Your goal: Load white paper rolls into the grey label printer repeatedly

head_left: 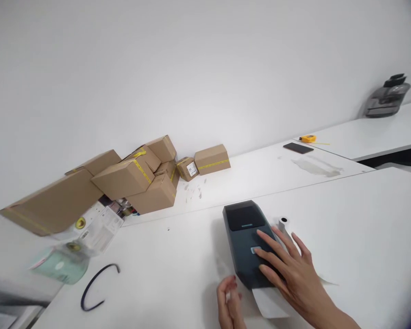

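A dark teal portable printer (239, 256) lies on the white table, with a strip of white paper (270, 304) coming out at its near end. My right hand (292, 274) rests spread on the printer's right side, one fingertip at the light button on its top. Beside the printer's near left corner is my left hand (229, 301), its fingers loosely curled and nothing visible in them. A small roll of white paper (282, 222) stands just right of the printer, partly behind my right fingers.
Several cardboard boxes (123, 178) are piled at the back left by the wall. Nearer lie a mint-green pouch (63, 265) and a dark headband (89, 285). A phone (298, 147), a yellow tape measure (308, 138) and a clear container (387, 98) are at the right.
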Tool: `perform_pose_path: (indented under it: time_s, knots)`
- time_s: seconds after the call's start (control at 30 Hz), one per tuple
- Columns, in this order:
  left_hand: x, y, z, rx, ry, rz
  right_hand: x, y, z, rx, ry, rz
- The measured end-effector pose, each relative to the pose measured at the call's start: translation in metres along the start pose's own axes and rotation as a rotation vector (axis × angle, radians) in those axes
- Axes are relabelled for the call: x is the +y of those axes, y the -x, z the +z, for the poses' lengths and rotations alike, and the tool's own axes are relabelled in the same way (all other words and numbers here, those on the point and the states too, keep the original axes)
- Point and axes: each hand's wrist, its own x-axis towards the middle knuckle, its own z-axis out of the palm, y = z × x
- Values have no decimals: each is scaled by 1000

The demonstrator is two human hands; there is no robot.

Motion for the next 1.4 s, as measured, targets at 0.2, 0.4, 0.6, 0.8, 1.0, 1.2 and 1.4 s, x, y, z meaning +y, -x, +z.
perform_pose_path:
  time_s: [0.2, 0.4, 0.6, 0.8, 1.0, 1.2, 1.4]
  knots:
    - [19, -1, 29, -133, -34, 97, 2, 19, -3, -40, -320, 222]
    - [29, 0, 29, -238, -37, 30, 5, 37, 4, -137, -649, 471]
    - [38, 0, 31, -229, 15, 4, 23, 47, 58, -64, -754, 461]
    - [66, -8, 32, -265, 115, 4, 30, 20, 49, 34, -758, 419]
    - [114, -50, 47, -339, 239, 142, 17, -73, -32, -11, -756, 246]
    - [81, -115, 79, -233, -31, 156, 26, -173, -22, 167, -468, 261]
    - [42, -121, 87, -328, -120, 140, 58, -231, -8, -50, -371, 338]
